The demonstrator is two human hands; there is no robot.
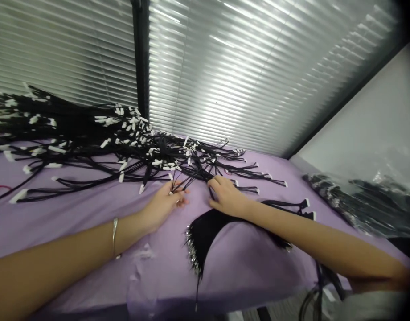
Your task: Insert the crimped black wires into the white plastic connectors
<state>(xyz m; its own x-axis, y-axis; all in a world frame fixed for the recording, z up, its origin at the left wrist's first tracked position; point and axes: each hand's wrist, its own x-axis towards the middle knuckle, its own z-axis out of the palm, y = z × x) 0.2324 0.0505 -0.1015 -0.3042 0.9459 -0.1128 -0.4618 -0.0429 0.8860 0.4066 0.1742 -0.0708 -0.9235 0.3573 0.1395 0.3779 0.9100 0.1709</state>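
Note:
My left hand, a silver bangle on its wrist, is closed with thin black wires and a small white connector at its fingertips. To its right, my right hand curls its fingers around a black wire bundle at the front of the pile. Behind both hands spreads a tangled pile of black wire harnesses with white end connectors. Under my right forearm lies a curved, wide black flat cable; its left end has a row of shiny metal tips. My forearm hides part of it.
A purple cloth covers the table, its front edge near me. Window blinds rise behind the pile. Dark goods in clear plastic bags lie at the right. Black cables hang at the lower right.

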